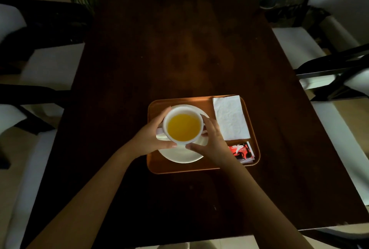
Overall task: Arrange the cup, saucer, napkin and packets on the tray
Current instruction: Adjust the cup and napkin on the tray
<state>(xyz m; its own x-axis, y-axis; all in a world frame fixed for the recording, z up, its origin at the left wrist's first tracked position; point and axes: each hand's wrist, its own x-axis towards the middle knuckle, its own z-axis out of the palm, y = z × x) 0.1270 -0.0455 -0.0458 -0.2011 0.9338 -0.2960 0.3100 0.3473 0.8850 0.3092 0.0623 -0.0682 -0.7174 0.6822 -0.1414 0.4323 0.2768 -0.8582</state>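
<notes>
Cupping cup (183, 127); packets' (241, 152) print unreadable

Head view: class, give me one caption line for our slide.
Both hands, left hand and right hand, cradle a cup of yellow liquid over its saucer on an orange tray.

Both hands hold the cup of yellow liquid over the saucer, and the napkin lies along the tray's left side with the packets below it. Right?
Not quite. In the head view the napkin lies along the tray's right side, packets below it. Both hands, left hand and right hand, do hold the cup over the saucer.
</notes>
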